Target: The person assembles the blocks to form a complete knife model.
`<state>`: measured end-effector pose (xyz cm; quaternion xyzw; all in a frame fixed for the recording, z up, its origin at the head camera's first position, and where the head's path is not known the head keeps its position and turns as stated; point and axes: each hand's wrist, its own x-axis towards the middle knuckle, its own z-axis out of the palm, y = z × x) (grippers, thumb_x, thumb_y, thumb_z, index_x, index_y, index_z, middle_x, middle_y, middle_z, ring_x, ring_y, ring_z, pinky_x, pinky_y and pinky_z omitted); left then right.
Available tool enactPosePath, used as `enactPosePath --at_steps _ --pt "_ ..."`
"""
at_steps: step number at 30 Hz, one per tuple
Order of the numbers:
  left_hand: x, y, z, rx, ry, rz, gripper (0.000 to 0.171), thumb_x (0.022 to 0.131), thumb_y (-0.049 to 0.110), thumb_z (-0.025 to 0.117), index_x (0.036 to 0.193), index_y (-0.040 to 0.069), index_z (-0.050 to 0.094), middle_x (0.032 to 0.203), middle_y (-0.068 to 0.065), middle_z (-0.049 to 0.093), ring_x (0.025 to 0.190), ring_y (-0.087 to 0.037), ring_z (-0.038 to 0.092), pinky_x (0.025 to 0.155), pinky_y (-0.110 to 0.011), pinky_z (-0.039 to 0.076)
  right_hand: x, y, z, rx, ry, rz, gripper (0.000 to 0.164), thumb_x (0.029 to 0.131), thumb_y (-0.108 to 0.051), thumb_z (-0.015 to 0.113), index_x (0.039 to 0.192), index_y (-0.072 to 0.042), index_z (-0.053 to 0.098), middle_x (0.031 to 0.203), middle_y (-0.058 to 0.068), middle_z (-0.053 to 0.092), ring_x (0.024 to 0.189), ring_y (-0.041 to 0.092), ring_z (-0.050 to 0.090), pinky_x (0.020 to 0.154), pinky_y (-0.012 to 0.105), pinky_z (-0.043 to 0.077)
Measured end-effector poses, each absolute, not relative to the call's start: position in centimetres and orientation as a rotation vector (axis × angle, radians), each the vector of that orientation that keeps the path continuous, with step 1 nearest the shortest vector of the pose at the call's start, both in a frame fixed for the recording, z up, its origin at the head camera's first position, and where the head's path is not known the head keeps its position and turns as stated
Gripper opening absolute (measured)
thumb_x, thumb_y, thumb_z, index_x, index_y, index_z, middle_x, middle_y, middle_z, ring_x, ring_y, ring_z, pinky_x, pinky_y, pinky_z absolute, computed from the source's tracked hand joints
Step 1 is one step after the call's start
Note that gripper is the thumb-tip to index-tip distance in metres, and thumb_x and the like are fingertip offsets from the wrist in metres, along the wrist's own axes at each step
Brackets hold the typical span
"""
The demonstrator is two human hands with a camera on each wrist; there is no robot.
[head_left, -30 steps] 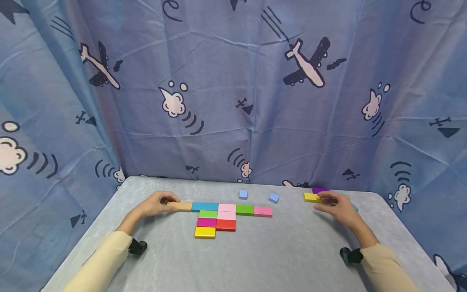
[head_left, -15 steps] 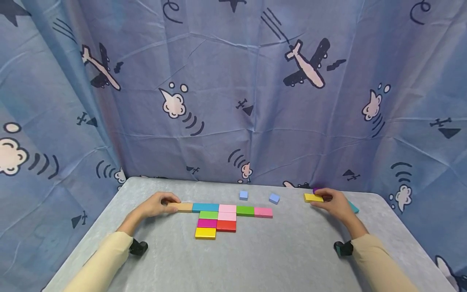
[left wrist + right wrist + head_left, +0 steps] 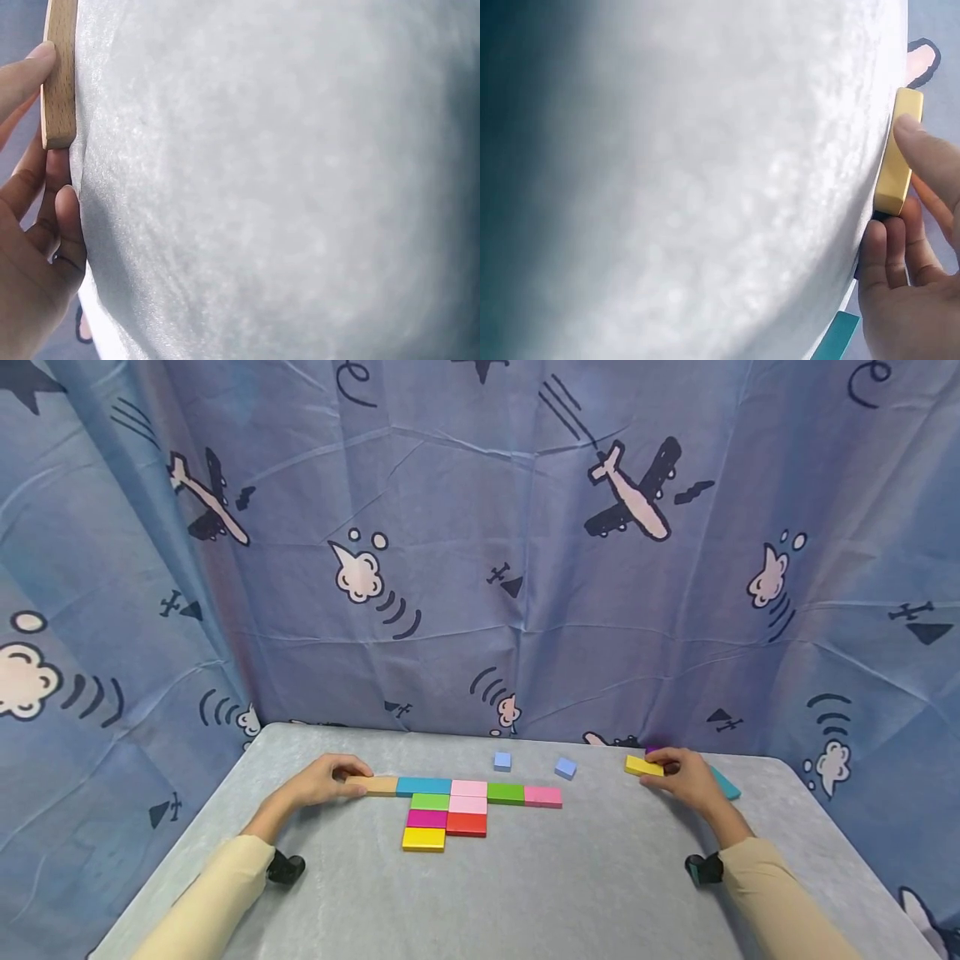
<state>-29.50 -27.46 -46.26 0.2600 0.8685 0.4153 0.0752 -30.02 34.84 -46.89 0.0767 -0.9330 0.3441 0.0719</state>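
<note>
My right hand pinches the yellow block by its right end, thumb on the near side and fingers beyond, while my left hand pinches the outer end of the wooden block, which lies in line with the blue block. The yellow block is near the far edge of the surface, well apart from the row; whether it rests flat or is slightly raised I can't tell. Held by one end, it could swivel, I judge, so an even squeeze and a level wrist suit it best. My lower fingers curl close to the purple block, mostly hidden behind this hand, and the teal block lies just to the right, so spare fingers should stay tucked to avoid nudging either. On the left, a light pinch seems enough; pushing sideways would probably shift the whole row. The curtain hangs close behind the far edge, leaving little room that way. Leftward, a low path would run near the second cube, with the first cube beyond it. The widest open room lies toward me, between my sleeves.
</note>
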Motion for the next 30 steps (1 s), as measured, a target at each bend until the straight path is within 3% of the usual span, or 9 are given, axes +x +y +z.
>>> enactPosePath --at_steps 4,13,22,30 --pt "-29.54 -27.50 -46.27 0.788 2.604 1.247 0.023 0.091 0.006 0.078 0.111 -0.003 0.073 0.103 -0.010 0.071 0.092 -0.023 0.060 0.081 -0.031 0.047 -30.01 34.86 -47.02 0.233 -2.794 1.049 0.038 0.083 -0.007 0.085 0.112 0.010 0.069 0.108 0.025 0.066 0.093 0.036 0.062 0.078 0.043 0.051" --pt "-29.60 -27.57 -46.36 0.790 2.599 1.248 0.023 0.091 0.006 0.078 0.112 -0.003 0.073 0.103 -0.011 0.071 0.091 -0.023 0.060 0.081 -0.031 0.047 -29.84 34.87 -46.96 0.218 -2.772 1.134 0.033 0.081 0.000 0.084 0.109 0.012 0.069 0.104 0.024 0.067 0.090 0.032 0.060 0.071 0.024 0.049" --pt "-29.52 -27.59 -46.43 0.797 2.608 1.248 0.022 0.090 0.006 0.078 0.110 -0.002 0.073 0.102 -0.010 0.071 0.091 -0.023 0.061 0.081 -0.031 0.047 -29.86 35.04 -46.97 0.133 -2.807 1.225 0.041 0.084 -0.003 0.084 0.117 0.013 0.067 0.114 0.028 0.064 0.097 0.036 0.059 0.074 0.028 0.051" --pt "-29.50 -27.50 -46.45 0.789 2.600 1.266 0.022 0.090 0.006 0.078 0.110 -0.002 0.073 0.102 -0.011 0.071 0.090 -0.023 0.060 0.079 -0.031 0.047 -29.48 35.55 -46.85 0.150 -2.768 1.312 0.040 0.085 -0.005 0.083 0.119 0.010 0.068 0.117 0.027 0.064 0.096 0.028 0.059 0.073 0.022 0.051"
